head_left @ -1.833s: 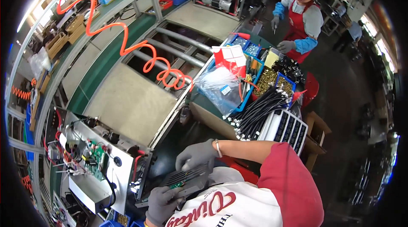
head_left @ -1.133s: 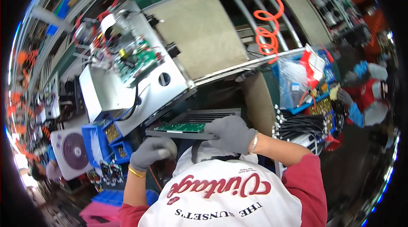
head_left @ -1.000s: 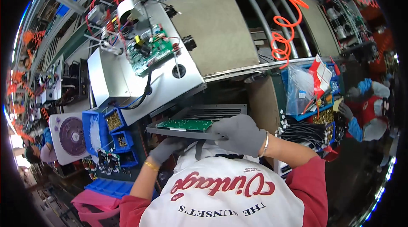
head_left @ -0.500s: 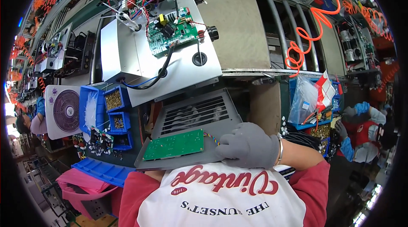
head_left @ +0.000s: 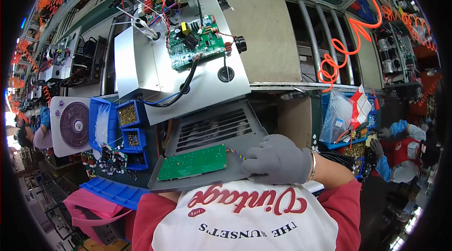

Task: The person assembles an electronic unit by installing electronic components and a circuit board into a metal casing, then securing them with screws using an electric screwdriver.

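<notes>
A dark grey metal panel (head_left: 230, 175) with a slotted vent lies tilted against my front. Lying on its near part is a green circuit board (head_left: 193, 162), with a twisted multicoloured cable (head_left: 234, 152) running from its right end toward my right hand. My right hand (head_left: 278, 160), in a grey glove, has its fingers curled over the panel's right edge. The panel covers my left hand; only the left sleeve shows beside it. Pale grey shapes show dimly through the slots, too unclear to name. Beyond stands a silver metal chassis (head_left: 207, 95) carrying another green circuit board (head_left: 195, 39) with wires.
Blue bins (head_left: 134, 140) of small screws and a purple-white fan (head_left: 70, 126) stand at the left. On the right, a blue tray (head_left: 325, 105) holds a plastic bag and tools. An orange coiled hose (head_left: 346, 48) hangs above metal rollers (head_left: 325, 39). Co-workers are at both sides.
The view has shifted slightly, so the chassis appears a little lower and further right. Pale shapes behind the slots have become dimmer. My right hand keeps its hold on the panel's edge.
</notes>
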Demonstrator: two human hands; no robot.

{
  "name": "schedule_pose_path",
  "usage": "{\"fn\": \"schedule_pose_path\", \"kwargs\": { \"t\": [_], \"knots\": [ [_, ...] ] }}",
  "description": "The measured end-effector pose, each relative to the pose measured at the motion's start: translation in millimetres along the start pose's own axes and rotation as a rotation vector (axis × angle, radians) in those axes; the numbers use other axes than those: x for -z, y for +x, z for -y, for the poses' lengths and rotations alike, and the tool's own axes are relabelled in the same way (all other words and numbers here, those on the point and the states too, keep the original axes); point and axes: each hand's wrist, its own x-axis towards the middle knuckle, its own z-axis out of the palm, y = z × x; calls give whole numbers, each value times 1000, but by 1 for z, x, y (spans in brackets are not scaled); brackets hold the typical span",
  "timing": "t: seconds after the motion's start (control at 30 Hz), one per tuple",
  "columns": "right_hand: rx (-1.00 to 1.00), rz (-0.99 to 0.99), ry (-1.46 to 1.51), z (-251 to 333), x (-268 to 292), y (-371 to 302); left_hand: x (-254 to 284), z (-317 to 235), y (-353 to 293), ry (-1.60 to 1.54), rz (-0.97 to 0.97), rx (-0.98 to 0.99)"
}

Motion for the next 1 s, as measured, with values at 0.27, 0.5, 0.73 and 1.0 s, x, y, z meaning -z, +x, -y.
{"fn": "schedule_pose_path", "kwargs": {
  "t": [0.27,0.5,0.73,1.0],
  "knots": [
    [-47,31,-11,-8,16,13,-15,-20,44,50,96,-93],
    [15,-90,-81,-23,47,68,-26,-36,72,93,163,-165],
    [-224,-129,68,-57,84,90,44,-48,53,195,20,-211],
    [-252,-116,317,-85,97,108,59,-51,70,1131,-256,-675]
  ]
}}
